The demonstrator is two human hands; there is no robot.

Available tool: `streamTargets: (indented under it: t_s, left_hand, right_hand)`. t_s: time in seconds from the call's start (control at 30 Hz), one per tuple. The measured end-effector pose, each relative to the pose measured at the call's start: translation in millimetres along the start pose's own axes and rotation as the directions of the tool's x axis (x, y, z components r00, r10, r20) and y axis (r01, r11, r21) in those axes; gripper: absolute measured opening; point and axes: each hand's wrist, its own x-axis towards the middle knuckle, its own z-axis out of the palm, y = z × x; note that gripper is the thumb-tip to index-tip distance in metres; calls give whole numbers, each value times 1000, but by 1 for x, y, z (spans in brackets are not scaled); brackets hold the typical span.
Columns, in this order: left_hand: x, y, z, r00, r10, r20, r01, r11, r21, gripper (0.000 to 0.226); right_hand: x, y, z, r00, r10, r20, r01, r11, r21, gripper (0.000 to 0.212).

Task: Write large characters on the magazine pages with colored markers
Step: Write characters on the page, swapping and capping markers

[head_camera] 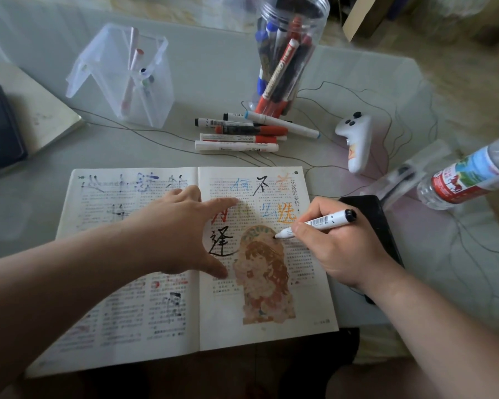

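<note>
An open magazine [144,318] lies flat on the table in front of me, its pages covered with large characters in black, blue, orange and red. My left hand [179,234] presses flat across the spine, fingers spread onto the right page. My right hand [334,246] grips a white marker with a black cap end [323,221]. Its tip touches the top of the illustrated figure [264,272] on the right page, to the right of a large black character [221,244].
Several loose markers [242,133] lie beyond the magazine. A clear jar [285,53] full of markers stands behind them, a clear acrylic holder [127,79] to its left. A white controller [356,139], a water bottle [467,174], a black phone [372,214] and thin cables sit at right.
</note>
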Motion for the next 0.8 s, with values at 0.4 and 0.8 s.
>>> streamTargets:
  t_s: [0.4,0.8]
  left_hand:
    - [-1,2,0,1000,0,1,0,1000,5,123]
    - [-3,3,-1,1000,-17,-4,17,1000,-16,126]
  right_hand:
    - [-2,-2,3,999,16,32,-15,999,-32,17]
    - [0,-1,-1,999,40,30,-39,999,-38,29]
